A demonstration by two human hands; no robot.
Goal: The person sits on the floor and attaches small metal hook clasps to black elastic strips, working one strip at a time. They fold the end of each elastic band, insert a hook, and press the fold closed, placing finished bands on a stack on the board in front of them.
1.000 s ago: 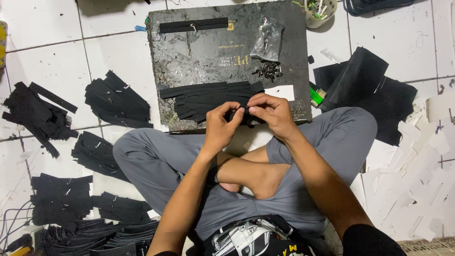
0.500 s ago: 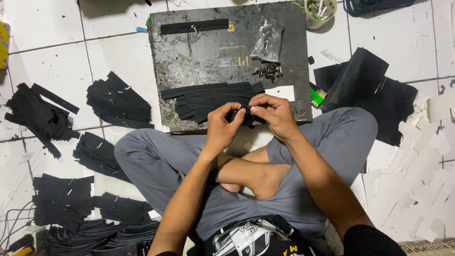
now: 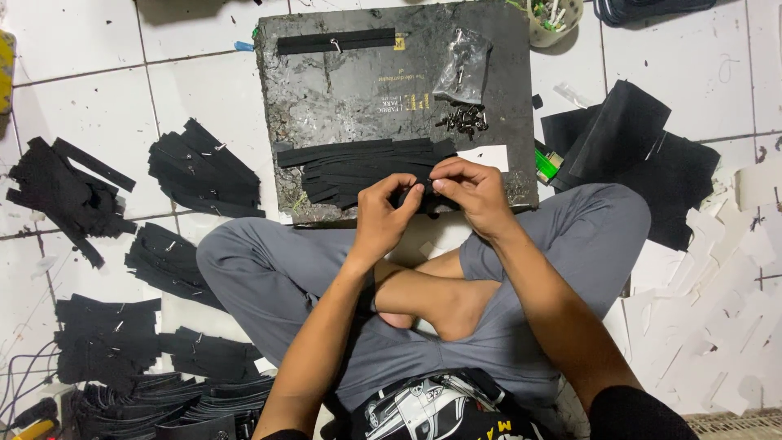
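I sit cross-legged on a white tiled floor behind a dark work board (image 3: 358, 90). My left hand (image 3: 383, 216) and my right hand (image 3: 472, 195) meet over the board's near edge, both pinching one short black zipper strip (image 3: 419, 195) between the fingertips. A stack of black zipper strips (image 3: 358, 167) lies on the board just beyond my hands. Small metal zipper sliders (image 3: 464, 121) sit in a loose heap past my right hand, next to a clear plastic bag (image 3: 463, 65). One long black strip (image 3: 336, 41) lies at the board's far edge.
Piles of black strips lie on the tiles at left (image 3: 199, 167), far left (image 3: 65, 195) and lower left (image 3: 106, 338). Black fabric sheets (image 3: 635, 155) and white paper scraps (image 3: 717, 310) lie at right. A green lighter (image 3: 547, 163) rests beside the board; a cup (image 3: 554, 16) stands beyond.
Both hands stay at the same spot on the strip, with only slight finger shifts. The view has edged a little.
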